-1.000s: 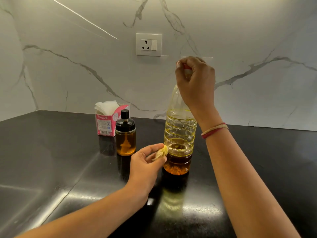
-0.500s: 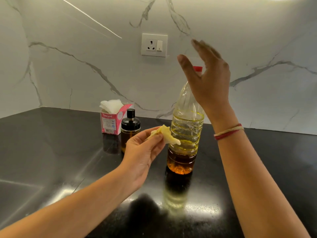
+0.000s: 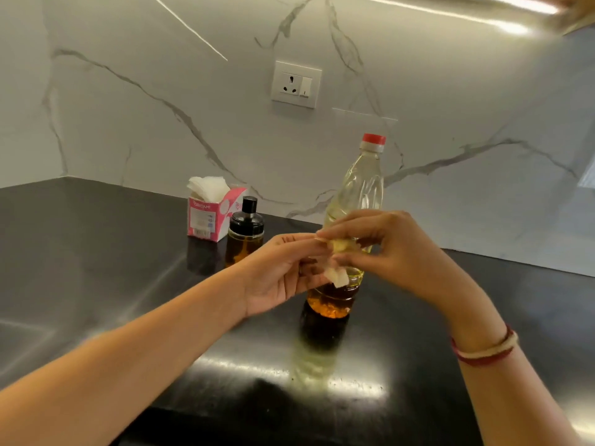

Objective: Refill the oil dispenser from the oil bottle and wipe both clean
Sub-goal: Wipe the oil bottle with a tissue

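A tall clear oil bottle (image 3: 357, 188) with a red cap stands upright on the black counter (image 3: 96, 268), with oil in its lower part. Left of it stands the small glass oil dispenser (image 3: 245, 233) with a black top, partly filled with oil. In front of the bottle, both hands meet on a crumpled, oil-stained tissue (image 3: 338, 262). My left hand (image 3: 283, 272) pinches one side of it, and my right hand (image 3: 389, 252) pinches the other side. Neither hand touches the bottle.
A pink tissue box (image 3: 209, 217) with white tissues sticking out stands behind the dispenser near the marble wall. A wall socket (image 3: 295, 84) sits above. The glossy counter extends left and right.
My right hand left the bottle cap, came down and now pinches the tissue with my left hand. The left hand lifted the tissue from the bottle's base to mid-height.
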`<state>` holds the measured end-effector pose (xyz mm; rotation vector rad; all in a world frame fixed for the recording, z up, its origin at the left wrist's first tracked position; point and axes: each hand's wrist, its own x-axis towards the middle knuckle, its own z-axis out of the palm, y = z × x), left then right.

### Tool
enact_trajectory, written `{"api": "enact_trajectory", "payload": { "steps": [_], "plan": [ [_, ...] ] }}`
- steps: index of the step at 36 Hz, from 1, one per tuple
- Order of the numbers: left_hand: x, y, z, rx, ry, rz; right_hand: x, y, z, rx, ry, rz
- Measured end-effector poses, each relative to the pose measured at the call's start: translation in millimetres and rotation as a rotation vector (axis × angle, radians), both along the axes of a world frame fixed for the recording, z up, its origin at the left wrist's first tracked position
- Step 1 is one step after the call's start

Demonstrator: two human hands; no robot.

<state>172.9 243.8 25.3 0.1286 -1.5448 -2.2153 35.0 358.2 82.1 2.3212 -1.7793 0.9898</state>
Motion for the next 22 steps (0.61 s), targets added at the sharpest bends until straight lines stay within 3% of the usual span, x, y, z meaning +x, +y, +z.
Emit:
{"api": "enact_trajectory", "payload": {
  "steps": [7,13,18,22],
  "plan": [
    [3.9,-14.9,-0.6,-0.108,-0.083,-0.016,-11.1,-5.9,-27.9,-0.303,0.065,-0.107],
    [-8.9,-28.4,-39.4,-0.390,-0.279,0.486,-17.3,-0.2,-56.4,-0.655,0.118,-0.318],
    [-37.9,-40.4,-62.2,-0.710,-0.499,0.293,-13.4,0.2,-66.6,-0.701,0.342,-0.394],
    [-53.9,-46.4,-75.1,-0.724,-0.388,0.198,-13.3,-3.7,-74.3,-0.629,0.472,-0.385]
  ]
}}
